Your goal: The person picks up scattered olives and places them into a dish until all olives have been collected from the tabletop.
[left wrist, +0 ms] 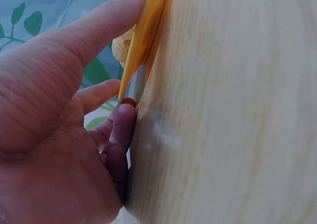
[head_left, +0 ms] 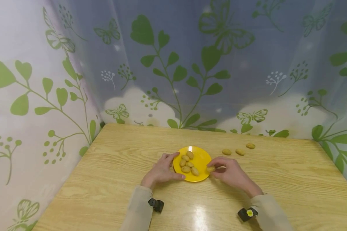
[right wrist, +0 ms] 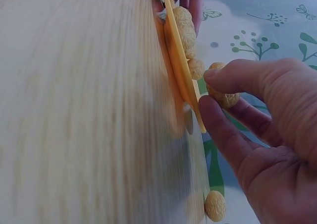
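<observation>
A round yellow plate (head_left: 202, 158) is on the wooden table, with several wrinkled tan nuts in their shells (head_left: 190, 164) gathered on its left half. My left hand (head_left: 161, 170) holds the plate's left side, its thumb over the near rim and its fingers around the edge; in the left wrist view some fingertips reach below the rim (left wrist: 130, 78). At the right rim, my right hand (head_left: 229, 171) pinches one more nut (right wrist: 225, 96) between thumb and fingers, close over the plate's edge.
Three loose nuts lie on the table (head_left: 277, 179) behind my right hand: one nearest the plate (head_left: 226, 151), a middle one (head_left: 240, 152) and a farther one (head_left: 250, 146). A curtain with leaves and butterflies (head_left: 167, 80) hangs along the table's back edge.
</observation>
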